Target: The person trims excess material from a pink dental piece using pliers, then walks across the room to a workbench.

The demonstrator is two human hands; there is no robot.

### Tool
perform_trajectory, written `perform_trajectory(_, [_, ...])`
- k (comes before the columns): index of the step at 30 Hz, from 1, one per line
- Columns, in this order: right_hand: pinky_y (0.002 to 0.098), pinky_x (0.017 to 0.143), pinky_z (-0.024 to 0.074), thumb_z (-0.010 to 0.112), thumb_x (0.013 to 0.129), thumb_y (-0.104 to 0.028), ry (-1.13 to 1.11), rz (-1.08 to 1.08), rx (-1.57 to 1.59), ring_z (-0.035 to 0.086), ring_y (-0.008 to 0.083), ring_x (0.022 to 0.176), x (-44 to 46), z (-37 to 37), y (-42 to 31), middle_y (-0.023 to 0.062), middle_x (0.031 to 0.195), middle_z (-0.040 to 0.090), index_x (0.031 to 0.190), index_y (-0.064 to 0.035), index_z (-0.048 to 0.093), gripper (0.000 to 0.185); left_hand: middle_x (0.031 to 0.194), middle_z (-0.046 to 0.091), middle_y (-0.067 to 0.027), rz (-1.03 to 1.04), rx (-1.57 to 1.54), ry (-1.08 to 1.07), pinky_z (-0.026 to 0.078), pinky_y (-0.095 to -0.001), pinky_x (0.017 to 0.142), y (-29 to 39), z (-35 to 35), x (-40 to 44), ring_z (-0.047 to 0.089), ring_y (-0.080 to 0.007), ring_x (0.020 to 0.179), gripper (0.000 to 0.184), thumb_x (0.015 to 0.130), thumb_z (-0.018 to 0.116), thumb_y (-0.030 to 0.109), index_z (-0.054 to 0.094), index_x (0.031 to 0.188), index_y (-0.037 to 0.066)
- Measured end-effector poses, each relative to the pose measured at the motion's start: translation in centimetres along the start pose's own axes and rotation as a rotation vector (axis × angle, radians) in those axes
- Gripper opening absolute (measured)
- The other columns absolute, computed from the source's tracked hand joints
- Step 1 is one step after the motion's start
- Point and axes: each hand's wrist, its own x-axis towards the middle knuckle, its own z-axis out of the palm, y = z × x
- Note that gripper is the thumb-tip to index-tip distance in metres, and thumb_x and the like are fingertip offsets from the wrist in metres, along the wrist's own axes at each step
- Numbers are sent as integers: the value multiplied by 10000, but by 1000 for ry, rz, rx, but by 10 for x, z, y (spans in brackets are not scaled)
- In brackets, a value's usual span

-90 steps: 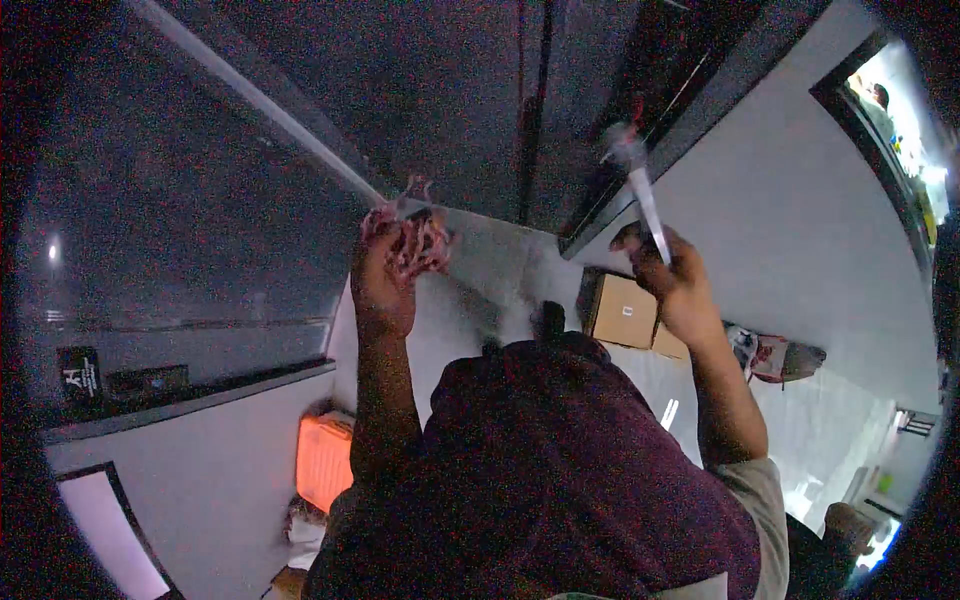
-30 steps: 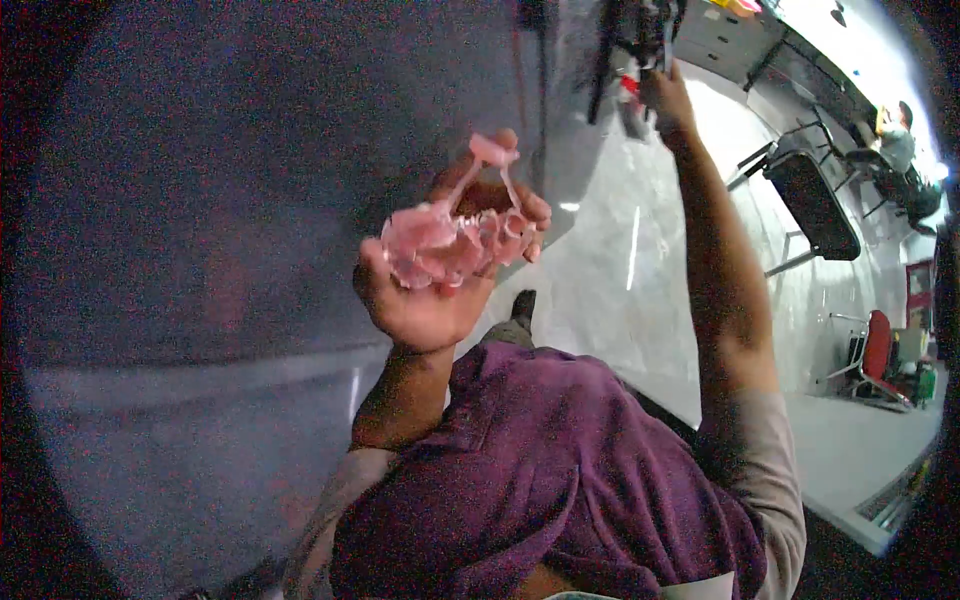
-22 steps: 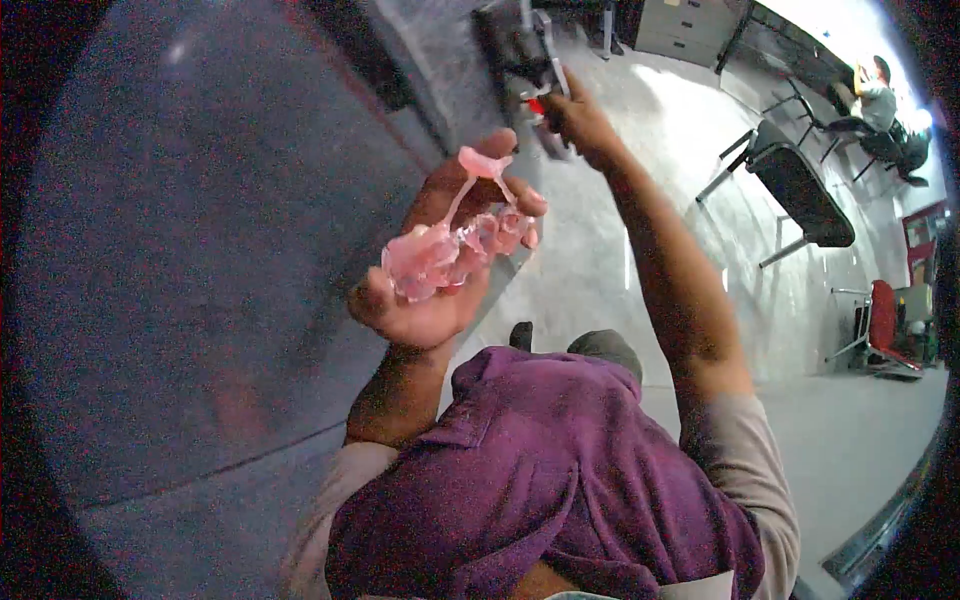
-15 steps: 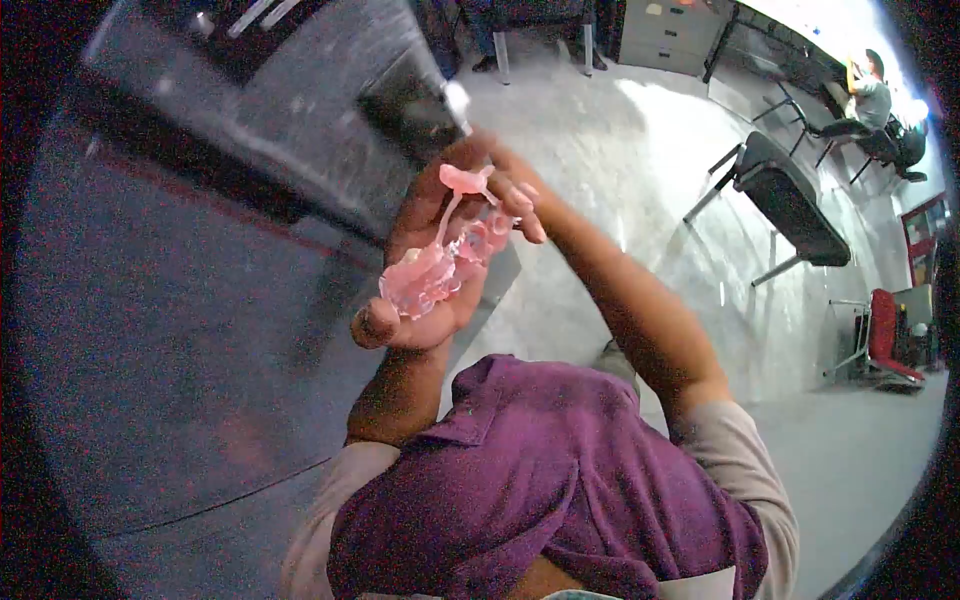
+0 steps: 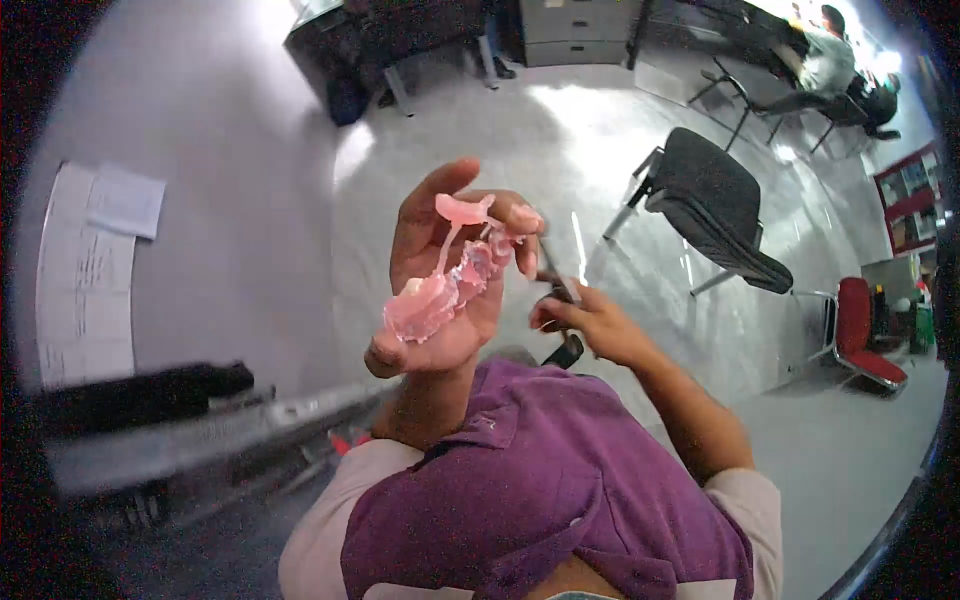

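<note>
On my left hand's (image 5: 440,290) upturned palm lies a pink denture moulding (image 5: 424,302), glossy and semi-clear. A thin pink strand links its lower part to a small bar at the top. The fingers curl around its upper right side, and the thumb is at its lower left. My right hand (image 5: 595,325) is lower and to the right, apart from the moulding. Its fingers are closed around a dark slender tool (image 5: 563,288), whose thin end points up toward the left fingertips. The exact kind of tool is hard to make out.
A black chair (image 5: 705,200) stands ahead on the right, with a red chair (image 5: 862,330) beyond. A bench (image 5: 200,440) runs along the left wall, below posted papers (image 5: 90,280). Drawers (image 5: 575,35) stand at the back; a seated person (image 5: 828,60) is far right.
The view has turned left, away from the dark surface. My right hand has come from behind my left hand to the lower right, now showing a tool. The moulding stays in my left hand.
</note>
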Motion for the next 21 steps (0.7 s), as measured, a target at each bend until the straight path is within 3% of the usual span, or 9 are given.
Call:
perform_trajectory(3, [372, 973, 435, 510, 991, -266, 155, -93, -218, 592, 227, 1109, -74, -40, -54, 114, 1215, 614, 1473, -110, 307, 546, 1103, 590, -265, 9, 126, 19, 510, -357, 747, -51, 0, 16, 594, -302, 1008, 1246, 607, 647, 774, 248, 1424, -79])
perform_trajectory(7, [356, 982, 425, 490, 995, -278, 95, -41, -432, 603, 230, 1092, -134, -64, -113, 124, 1252, 598, 1491, -122, 266, 566, 1076, 618, -240, -46, 99, 12, 513, -348, 725, -112, -1, 41, 607, -267, 974, 1244, 597, 678, 761, 257, 1429, -61])
perform_trajectory(9, [376, 915, 465, 477, 994, -297, -38, 14, -485, 643, 299, 1008, -142, -65, -130, 194, 1187, 617, 1496, -132, 243, 578, 1059, 629, -223, -72, 77, -49, 512, -344, 722, -137, -4, 55, 610, -256, 962, 1225, 611, 694, 751, 260, 1434, -46])
perform_trajectory(15, [474, 763, 479, 474, 984, -294, 136, 151, -532, 615, 457, 867, -103, -77, -159, 293, 940, 616, 1480, -81, 245, 587, 1002, 652, -190, -187, 131, -123, 510, -341, 732, -179, -38, 84, 626, -236, 900, 1224, 590, 760, 708, 259, 1447, -9])
perform_trajectory(19, [481, 737, 477, 475, 982, -270, 206, 81, -517, 617, 452, 842, -66, -88, -163, 283, 897, 617, 1455, -51, 277, 557, 988, 652, -191, -193, 140, -216, 516, -367, 790, -199, -76, 107, 636, -249, 904, 1307, 518, 775, 727, 244, 1447, -23])
perform_trajectory(21, [491, 715, 473, 475, 981, -248, 269, -68, -457, 612, 451, 804, -51, -92, -165, 277, 869, 620, 1423, -55, 327, 504, 984, 651, -193, -214, 115, -216, 516, -382, 807, -203, -85, 118, 637, -256, 914, 1321, 517, 769, 735, 233, 1447, -35])
